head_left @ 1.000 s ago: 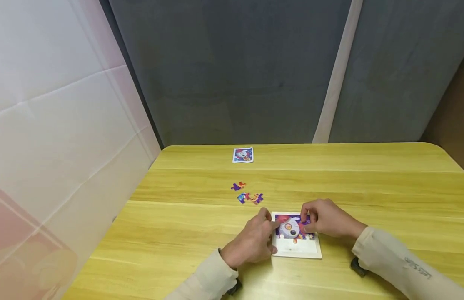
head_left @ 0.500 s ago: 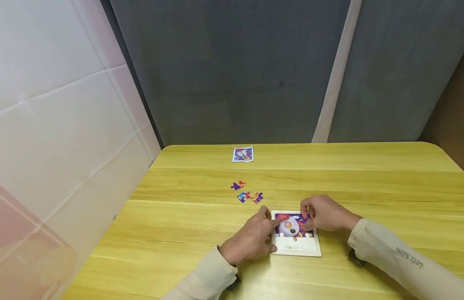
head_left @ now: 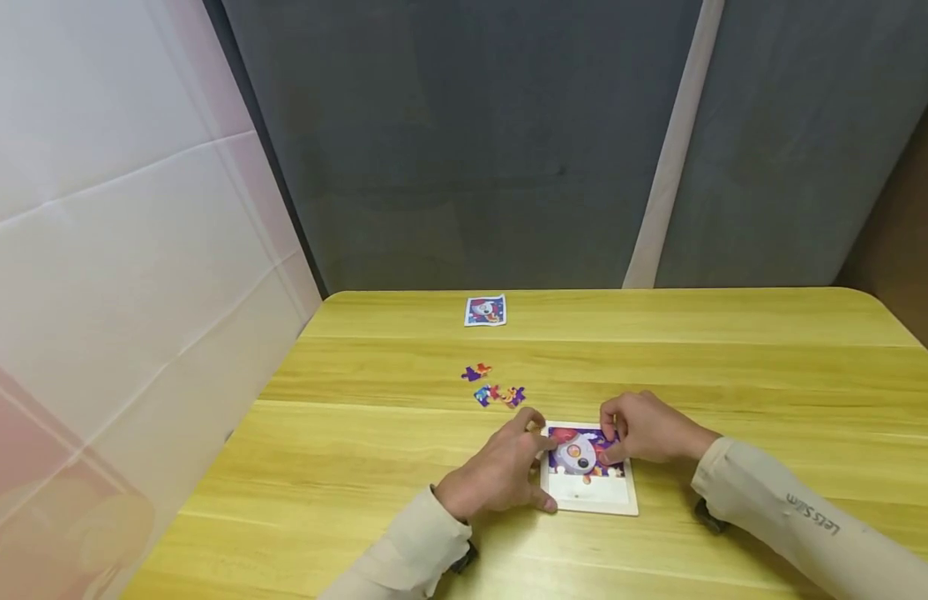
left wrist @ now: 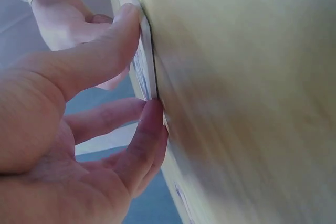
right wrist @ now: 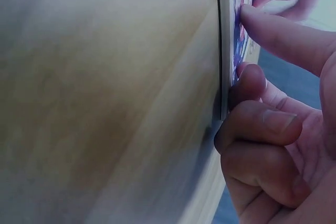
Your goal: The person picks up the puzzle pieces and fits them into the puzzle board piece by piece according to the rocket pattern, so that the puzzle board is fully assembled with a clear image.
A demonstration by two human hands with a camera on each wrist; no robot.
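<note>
Low and a little right of centre in the head view, a small white-framed puzzle board with a purple rocket picture [head_left: 588, 492] lies flat on the yellow wooden table [head_left: 734, 367]. The left hand [head_left: 501, 477] steadies the board's left edge: its thumb and fingers [left wrist: 149, 129] are nearly straight and press against the thin rim, as the left wrist view shows, without curling round it. The right hand [head_left: 647, 429] sits at the board's upper right, its thumb [right wrist: 278, 35] pressing down on the printed pieces while the other fingers are curled at the board's edge; whether they pinch a piece I cannot tell. Just above the board, towards the frame's centre, lie a few loose purple and orange puzzle pieces [head_left: 496, 387], and farther up near the table's far edge rests a small printed picture card [head_left: 485, 310].
</note>
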